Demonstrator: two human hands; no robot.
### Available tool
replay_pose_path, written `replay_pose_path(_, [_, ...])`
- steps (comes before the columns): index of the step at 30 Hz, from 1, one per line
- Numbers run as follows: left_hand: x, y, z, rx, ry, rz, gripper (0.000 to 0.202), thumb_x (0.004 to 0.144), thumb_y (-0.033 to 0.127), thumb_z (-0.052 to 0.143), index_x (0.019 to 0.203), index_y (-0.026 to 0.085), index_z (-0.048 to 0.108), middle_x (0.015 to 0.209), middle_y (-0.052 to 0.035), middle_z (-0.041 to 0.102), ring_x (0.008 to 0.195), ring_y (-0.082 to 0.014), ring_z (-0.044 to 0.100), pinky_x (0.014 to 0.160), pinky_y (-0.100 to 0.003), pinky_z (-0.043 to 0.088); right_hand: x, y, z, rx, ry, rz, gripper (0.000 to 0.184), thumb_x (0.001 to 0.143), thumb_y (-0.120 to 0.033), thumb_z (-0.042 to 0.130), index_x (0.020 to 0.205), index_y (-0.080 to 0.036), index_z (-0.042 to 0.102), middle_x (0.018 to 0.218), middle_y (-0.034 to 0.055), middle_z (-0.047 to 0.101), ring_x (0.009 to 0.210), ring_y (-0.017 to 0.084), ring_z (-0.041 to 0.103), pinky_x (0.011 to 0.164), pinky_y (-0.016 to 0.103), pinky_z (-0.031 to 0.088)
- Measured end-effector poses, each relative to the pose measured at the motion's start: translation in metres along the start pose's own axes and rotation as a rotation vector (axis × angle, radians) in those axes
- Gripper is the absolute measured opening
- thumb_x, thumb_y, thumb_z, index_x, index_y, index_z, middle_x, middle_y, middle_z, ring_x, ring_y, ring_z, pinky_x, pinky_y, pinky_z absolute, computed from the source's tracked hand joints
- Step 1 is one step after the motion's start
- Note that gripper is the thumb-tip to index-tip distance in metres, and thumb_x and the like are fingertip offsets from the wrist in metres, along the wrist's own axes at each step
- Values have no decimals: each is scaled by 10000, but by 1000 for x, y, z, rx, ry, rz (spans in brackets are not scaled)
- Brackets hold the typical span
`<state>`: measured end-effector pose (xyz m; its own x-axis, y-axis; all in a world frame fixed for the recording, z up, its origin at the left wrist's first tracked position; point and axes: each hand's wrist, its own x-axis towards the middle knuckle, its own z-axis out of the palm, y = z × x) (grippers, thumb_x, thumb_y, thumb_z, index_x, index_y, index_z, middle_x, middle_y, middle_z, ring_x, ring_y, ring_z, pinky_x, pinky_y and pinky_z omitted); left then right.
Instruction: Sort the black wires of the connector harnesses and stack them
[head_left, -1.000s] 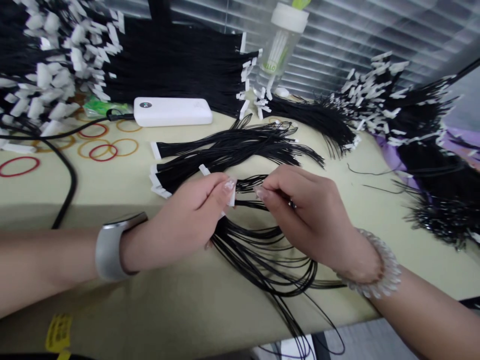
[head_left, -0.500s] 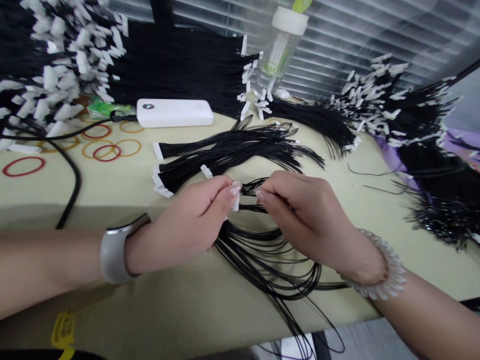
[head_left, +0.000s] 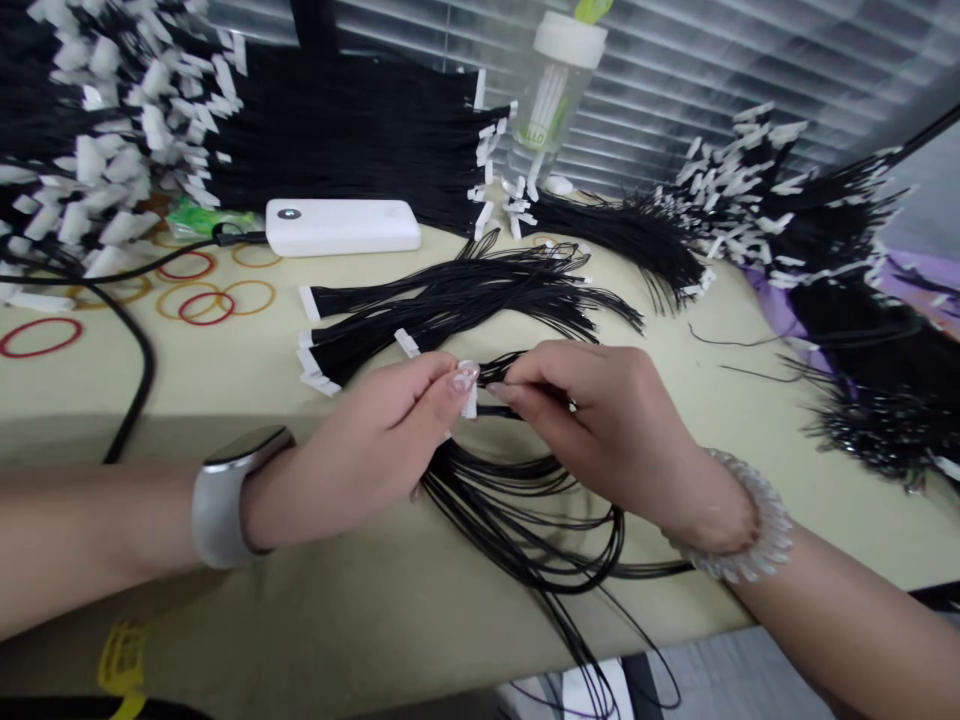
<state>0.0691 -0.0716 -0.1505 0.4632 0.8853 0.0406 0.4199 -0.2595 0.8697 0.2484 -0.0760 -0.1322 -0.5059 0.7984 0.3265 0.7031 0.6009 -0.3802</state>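
Note:
Between thumb and fingers, my left hand (head_left: 390, 420) pinches a white plug connector (head_left: 470, 400) with thin black wires running out to the right. Close beside it, my right hand (head_left: 600, 430) has thumb and forefinger closed on the black wires (head_left: 495, 370) near that connector. Exactly how many wires it grips is hidden by the fingers. Below both hands, a looped bundle of black cables (head_left: 525, 560) hangs over the table's front edge. Just behind the hands lie finished-looking black wire harnesses (head_left: 420, 310) with white connectors at their left ends.
A white power bank (head_left: 343, 227) with a black cable (head_left: 142, 380) lies at the left, near red and yellow rubber bands (head_left: 206, 308). Behind stand a clear bottle (head_left: 559, 90) and a large stack of black wires (head_left: 345, 130). More wire bundles (head_left: 862, 330) cover the right side.
My right hand has shifted slightly left, closer to the connector. My left hand keeps its pinch. The whole view has drifted a little.

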Motion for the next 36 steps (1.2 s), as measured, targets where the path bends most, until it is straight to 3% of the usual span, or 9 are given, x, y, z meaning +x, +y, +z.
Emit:
replay_pose_path(5, [2,-1,1,2,-10,-40,319,874,404,346,634,195,367,545,64,368,486,-82,355,446,-205,290,2,7,-10,-17,-44,72,148,809,-282,549,716,-169,576,599,-43,550,526,43,443,513,174,333])
replay_pose_path(9, [5,-1,-1,-14,26,-64,318,880,389,317,634,194,367,565,55,378,497,-90,364,465,-212,311,3,15,-22,-138,-62,128,191,714,-325,648,781,-178,546,628,-35,545,535,66,454,511,195,352])
replay_pose_path(16, [11,-1,-4,19,91,-100,327,870,403,345,638,184,418,598,42,435,560,-91,420,504,-187,357,2,10,-44,-229,61,0,349,651,-423,691,644,-172,448,622,-8,459,553,89,379,489,235,295])
replay_pose_path(21, [12,-1,-2,-70,131,-202,331,863,434,346,658,189,430,551,56,426,415,-68,418,372,-174,342,-4,8,-54,-30,-234,47,484,733,-449,602,481,-158,309,459,-50,237,447,53,219,394,216,195])
replay_pose_path(24, [11,-1,-1,-107,162,-236,335,861,444,351,656,190,428,527,61,429,377,-59,415,340,-165,327,-8,10,-57,86,-470,129,424,788,-425,542,510,-155,370,472,-52,263,426,39,241,356,179,209])
replay_pose_path(26, [10,-1,-2,-103,165,-233,348,858,458,351,650,190,428,511,61,429,376,-59,417,342,-163,330,-10,11,-55,95,-585,165,385,806,-398,523,535,-155,397,488,-54,278,427,34,254,347,166,204])
replay_pose_path(28, [10,-2,-3,-91,167,-218,361,856,471,347,644,190,427,499,60,422,381,-61,414,349,-162,337,-10,12,-48,72,-619,170,362,828,-381,489,556,-154,414,504,-54,288,444,36,257,367,173,201])
replay_pose_path(36, [11,-3,0,-124,159,-236,361,848,492,339,648,200,410,500,61,411,361,-72,432,327,-172,372,-3,-1,-4,184,-443,32,348,863,-265,399,540,-137,398,500,-55,334,478,38,261,475,196,238])
